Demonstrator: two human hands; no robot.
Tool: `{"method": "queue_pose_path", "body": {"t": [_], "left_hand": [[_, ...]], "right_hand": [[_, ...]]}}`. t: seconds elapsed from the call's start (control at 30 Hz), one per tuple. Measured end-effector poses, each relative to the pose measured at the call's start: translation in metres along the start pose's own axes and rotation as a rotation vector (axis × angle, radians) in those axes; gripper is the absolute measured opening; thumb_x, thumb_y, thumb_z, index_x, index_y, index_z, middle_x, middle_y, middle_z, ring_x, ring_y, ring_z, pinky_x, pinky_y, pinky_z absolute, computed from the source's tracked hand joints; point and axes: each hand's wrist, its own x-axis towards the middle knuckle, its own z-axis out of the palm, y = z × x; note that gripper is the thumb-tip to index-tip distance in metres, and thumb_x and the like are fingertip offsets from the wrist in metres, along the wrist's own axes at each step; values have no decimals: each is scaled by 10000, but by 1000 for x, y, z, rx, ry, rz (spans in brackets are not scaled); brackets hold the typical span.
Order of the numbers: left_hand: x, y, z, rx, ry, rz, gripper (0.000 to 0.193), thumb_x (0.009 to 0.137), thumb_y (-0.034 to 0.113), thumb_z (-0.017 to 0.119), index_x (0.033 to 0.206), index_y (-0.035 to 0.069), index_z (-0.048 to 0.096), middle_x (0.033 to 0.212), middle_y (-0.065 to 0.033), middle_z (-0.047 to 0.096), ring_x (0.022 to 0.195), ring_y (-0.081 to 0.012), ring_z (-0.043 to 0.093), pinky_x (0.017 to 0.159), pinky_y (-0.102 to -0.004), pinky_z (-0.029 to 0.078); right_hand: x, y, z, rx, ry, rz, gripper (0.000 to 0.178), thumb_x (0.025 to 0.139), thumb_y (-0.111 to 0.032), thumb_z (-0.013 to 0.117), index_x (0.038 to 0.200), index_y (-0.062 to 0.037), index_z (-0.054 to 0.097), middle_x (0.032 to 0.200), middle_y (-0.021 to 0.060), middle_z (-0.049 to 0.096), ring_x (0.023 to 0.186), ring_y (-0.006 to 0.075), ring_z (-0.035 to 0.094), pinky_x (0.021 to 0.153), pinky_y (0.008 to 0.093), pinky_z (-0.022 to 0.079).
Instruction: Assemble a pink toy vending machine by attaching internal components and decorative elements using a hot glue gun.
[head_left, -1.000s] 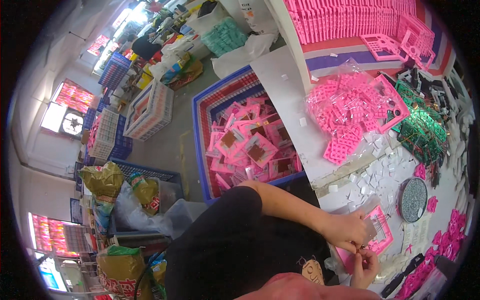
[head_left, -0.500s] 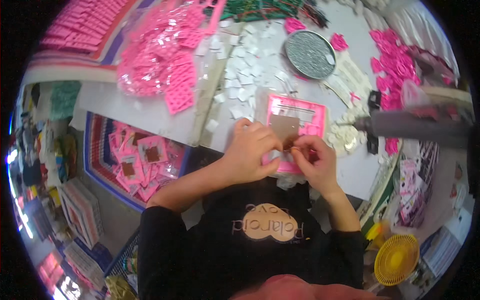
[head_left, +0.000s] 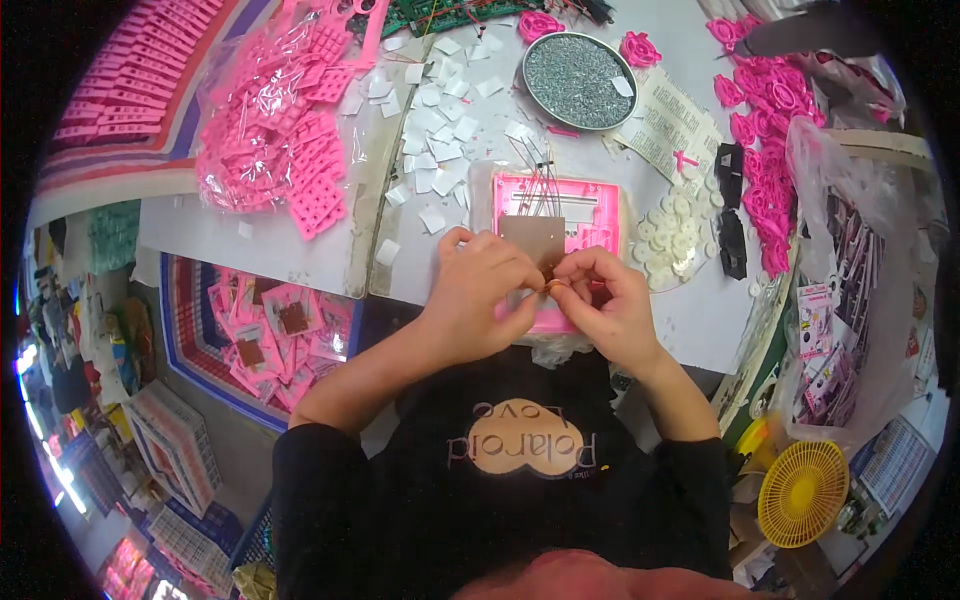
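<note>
A pink plastic casing [head_left: 583, 238] lies on a pad at the table's near edge, its open side up. Over its left half is a flat brown board [head_left: 533, 238], with several thin wires [head_left: 541, 185] sticking up past the far rim. My left hand [head_left: 484, 288] reaches over the casing's near left part, thumb and fingers pinched. From the right, my right hand [head_left: 610, 305] pinches too, and the fingertips of both hands meet at the board's near edge. Something small and brownish shows between them; its kind is hidden by the fingers.
Beyond the casing lie white square pieces [head_left: 440, 150], a round tin of small metal parts [head_left: 578, 85] and white discs [head_left: 672, 240]. A bag of pink parts [head_left: 270, 120] sits left, pink rings [head_left: 765, 130] right. A blue-rimmed basket [head_left: 185, 365] of pink casings stands lower left.
My two hands have come closer, fingertips now meeting at the board's near edge. A pale bit by my left thumb no longer shows. The whole view has shifted; the grey bar appears higher.
</note>
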Motion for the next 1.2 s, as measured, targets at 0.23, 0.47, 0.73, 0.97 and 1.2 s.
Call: {"method": "queue_pose_path", "body": {"t": [0.23,0.47,0.73,0.97,1.2], "left_hand": [[1,-5,-3,-43,-35,14,165,769,37,728,870,143,654,900,33,653,913,-180,596,892,-408,302],[0,-4,-5,-58,-38,-27,149,782,40,726,854,133,635,870,18,634,853,-191,577,859,-396,311],[-2,5,0,-35,48,-11,113,794,82,700,883,133,651,829,-12,611,829,-239,584,794,-412,381],[9,0,-22,-531,-233,-609,100,917,80,696,985,15,662,749,-20,642,642,-76,590,571,-258,455],[7,-7,-25,-219,-236,-201,179,909,73,679,1081,29,655,791,-78,659,688,-189,659,622,-327,511]], "right_hand": [[5,-3,-4,43,-58,68,164,881,25,700,1024,-13,628,845,-30,624,672,11,452,577,177,360],[12,-6,-1,-287,-21,-196,142,845,-16,729,956,-19,641,775,33,610,572,76,494,551,241,413],[-5,-8,13,-299,85,-243,163,811,10,740,953,-20,667,931,98,698,664,232,657,585,297,529],[-3,1,10,-540,1,-702,158,789,-3,769,913,6,672,979,115,713,749,246,696,630,314,571],[2,5,11,-800,-51,-796,235,689,-56,790,892,-25,676,1006,90,672,854,271,651,620,341,538]]}}
